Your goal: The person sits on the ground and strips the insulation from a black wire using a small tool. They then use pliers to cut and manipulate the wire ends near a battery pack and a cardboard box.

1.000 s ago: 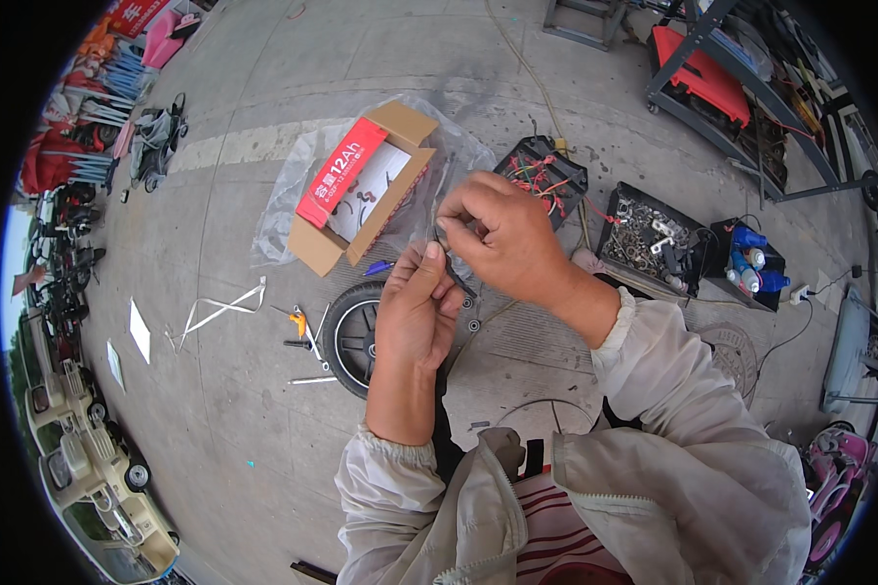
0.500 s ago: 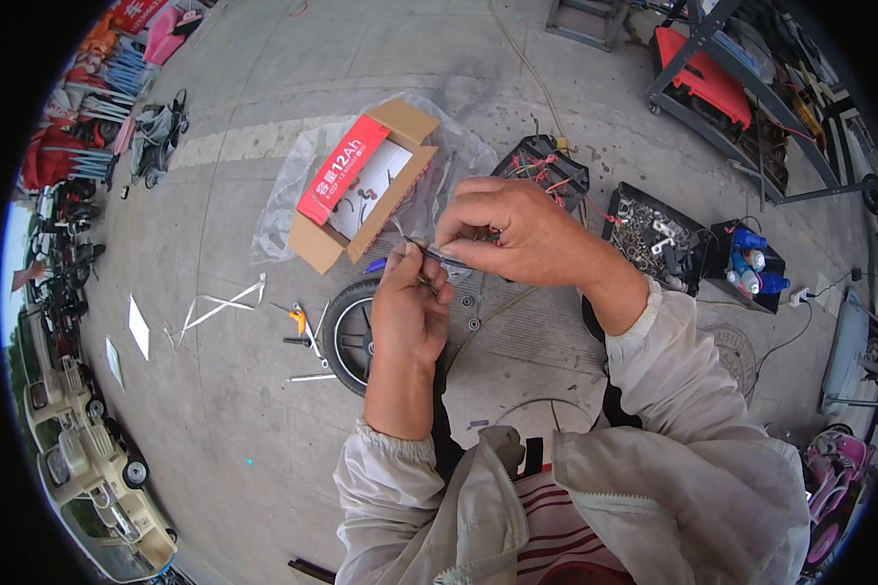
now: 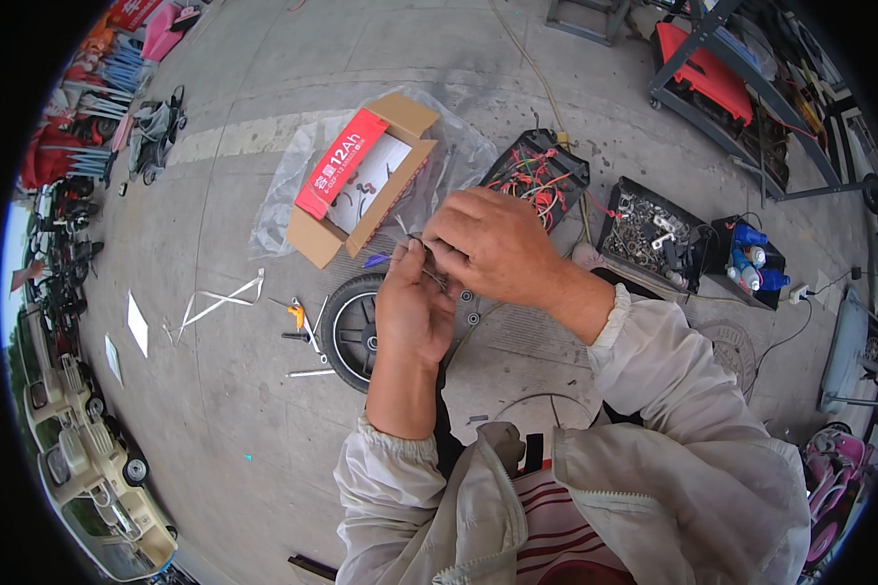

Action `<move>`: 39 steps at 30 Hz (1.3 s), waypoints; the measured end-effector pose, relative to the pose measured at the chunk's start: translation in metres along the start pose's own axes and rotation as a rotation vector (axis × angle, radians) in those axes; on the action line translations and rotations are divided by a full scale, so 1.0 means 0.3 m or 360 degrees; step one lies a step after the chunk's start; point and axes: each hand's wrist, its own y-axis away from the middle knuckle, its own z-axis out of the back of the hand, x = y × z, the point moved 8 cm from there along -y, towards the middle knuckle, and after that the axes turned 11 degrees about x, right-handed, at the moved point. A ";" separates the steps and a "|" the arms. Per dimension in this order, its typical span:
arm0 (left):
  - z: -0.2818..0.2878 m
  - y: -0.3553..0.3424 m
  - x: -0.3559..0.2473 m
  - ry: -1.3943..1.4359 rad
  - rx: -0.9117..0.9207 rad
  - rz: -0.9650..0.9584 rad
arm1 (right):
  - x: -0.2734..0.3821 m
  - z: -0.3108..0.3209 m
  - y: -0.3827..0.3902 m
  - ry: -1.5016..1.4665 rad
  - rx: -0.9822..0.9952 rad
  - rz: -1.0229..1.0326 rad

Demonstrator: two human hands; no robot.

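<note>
My left hand (image 3: 415, 307) and my right hand (image 3: 493, 239) meet in front of me, both closed with fingertips together. Between them runs a thin cable (image 3: 401, 225); its pale end pokes up past my left thumb, while most of its length is hidden by the fingers. Just beyond the hands, an opened cardboard box (image 3: 314, 239) with a red panel holds a white sheet and several small dark parts. To the left of my left wrist lies a small black-rimmed wheel (image 3: 334, 336).
A black case (image 3: 502, 166) full of coloured wires sits beyond my right hand. Further right stand a black tray (image 3: 642, 185) of metal hardware and a holder with blue cans (image 3: 748, 237). Orange-handled pliers or a similar tool (image 3: 297, 316) and white strapping (image 3: 205, 310) lie left.
My right hand has drawn closer to my left hand and slightly left, covering more of the cable. More of the wire-filled case now shows. My left hand has shifted slightly.
</note>
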 end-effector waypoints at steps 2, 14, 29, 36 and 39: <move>0.012 -0.003 0.001 -0.0001 0.0032 -0.0012 | 0.003 0.004 -0.002 0.0010 -0.0018 -0.0051; -0.057 0.034 -0.087 -0.0761 -0.0040 -0.0417 | -0.171 -0.083 0.028 -0.1591 0.0103 -0.0973; -0.120 0.035 -0.074 -0.0632 0.0282 -0.0261 | -0.212 -0.090 0.050 -0.1930 0.0060 -0.1094; -0.125 0.031 -0.064 -0.0180 0.0363 -0.0181 | -0.233 -0.126 0.065 -0.2219 0.0050 -0.1147; -0.101 0.030 -0.070 -0.0460 0.0151 -0.0216 | -0.215 -0.119 0.063 -0.2151 0.0089 -0.1187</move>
